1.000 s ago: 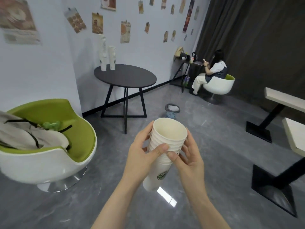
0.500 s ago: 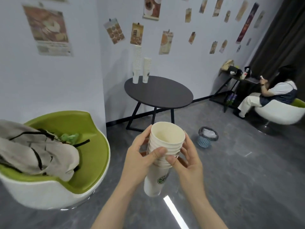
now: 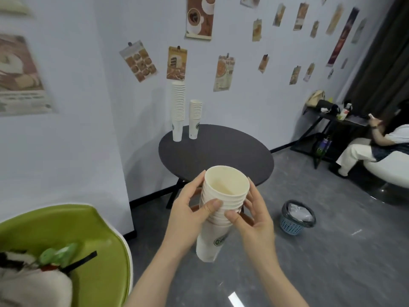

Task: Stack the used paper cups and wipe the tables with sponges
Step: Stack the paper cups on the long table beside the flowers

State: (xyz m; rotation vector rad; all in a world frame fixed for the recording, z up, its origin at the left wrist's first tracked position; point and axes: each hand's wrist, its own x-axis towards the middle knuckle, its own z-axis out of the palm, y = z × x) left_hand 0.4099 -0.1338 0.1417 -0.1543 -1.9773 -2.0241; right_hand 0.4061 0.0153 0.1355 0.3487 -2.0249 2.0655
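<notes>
A stack of several white paper cups (image 3: 218,220) with a green logo is upright in front of me, over the floor. My left hand (image 3: 188,216) grips its left side, thumb across the rims. My right hand (image 3: 254,220) holds the right side, thumb on the lower rims. Ahead stands a round black table (image 3: 221,151). At its far left edge stand a tall cup stack (image 3: 178,111) and a shorter cup stack (image 3: 195,119). No sponge is in view.
A green and white tub chair (image 3: 88,244) with a bag in it is at the lower left. A blue waste basket (image 3: 296,218) sits on the grey floor at the right. A seated person (image 3: 376,142) and a side table (image 3: 332,120) are at far right.
The view has closed in on the round table and swung left; the table and its two stacks look larger. Both hands keep the same hold on the cup stack.
</notes>
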